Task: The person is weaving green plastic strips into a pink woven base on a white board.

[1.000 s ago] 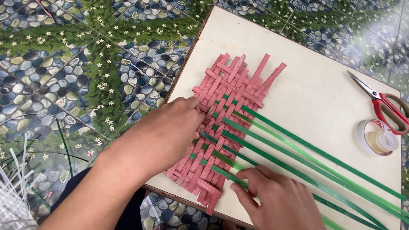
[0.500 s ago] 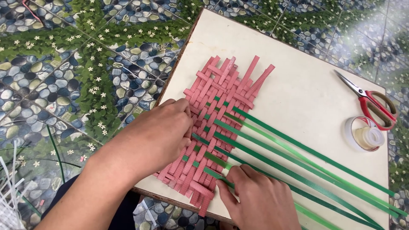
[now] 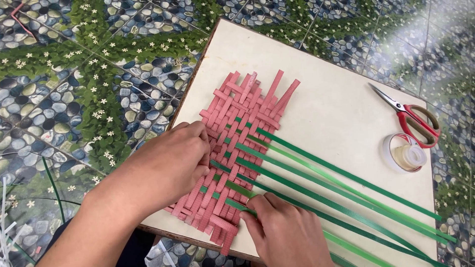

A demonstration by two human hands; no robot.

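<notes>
Patterned floor tiles [image 3: 74, 89], printed with blue-grey pebbles, green leaves and small white flowers, spread under and around a pale cream board [image 3: 326, 104] that lies flat on them at a slant. Taking the board as the landmark: off its near left corner, a few loose white strips [image 3: 5, 222] lie on the tiles. Over the board's left edge the left hand [image 3: 170, 165] comes in, its fingers curled and pressing down on the left side of a mat of woven pink strips [image 3: 237, 128], which sits on the board's left half. At the board's near edge the right hand [image 3: 284, 230] rests, fingertips pinching a green strip [image 3: 237, 189] where it threads into the pink weave. Several long green strips [image 3: 346, 188] run from the mat across the board toward its near right corner. Near the board's right edge sit red-handled scissors [image 3: 413, 121], with a clear tape roll [image 3: 404, 153] just beside them.
</notes>
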